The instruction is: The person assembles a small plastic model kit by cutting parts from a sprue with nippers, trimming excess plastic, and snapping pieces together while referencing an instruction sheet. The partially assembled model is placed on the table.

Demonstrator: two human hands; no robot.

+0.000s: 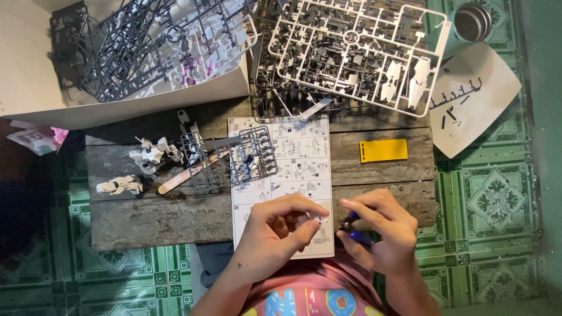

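Nearest the body, the left hand (275,225) pinches a tiny white part (319,220) between thumb and fingertips, raised over the near end of the manual (293,169), while the right hand (380,231) is closed around blue nippers (354,225) whose tip points at the part, probably so the cut lands close to the eyes. The manual lies flat mid-table (164,219) with a small grey sprue (252,155) on it, bare wood to either side giving the hands some room. Farther off, two white assemblies (137,169) and a yellow card (383,150) sit apart, and big sprues (357,47) and a box (117,76) crowd the far edge.
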